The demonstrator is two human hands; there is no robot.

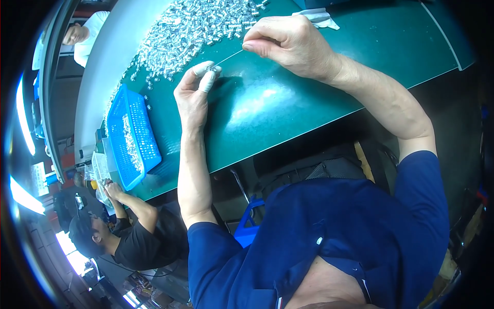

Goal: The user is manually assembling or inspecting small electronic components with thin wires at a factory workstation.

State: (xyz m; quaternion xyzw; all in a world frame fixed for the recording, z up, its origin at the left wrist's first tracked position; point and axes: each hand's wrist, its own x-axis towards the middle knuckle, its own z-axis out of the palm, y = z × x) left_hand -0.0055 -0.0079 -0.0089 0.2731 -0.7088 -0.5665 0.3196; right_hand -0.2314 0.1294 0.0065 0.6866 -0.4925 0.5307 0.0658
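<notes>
While the left hand [193,99], grip narrow, holds a small metal part [212,68] above the counter [288,121], at five o'clock from the metal pile [188,36], the right hand [298,47] pinches a thin rod [229,57]. Advisable: brace the part, keep the rod straight. Rod points toward eight o'clock, long axis two-to-eight; part's axis indeterminable.
</notes>
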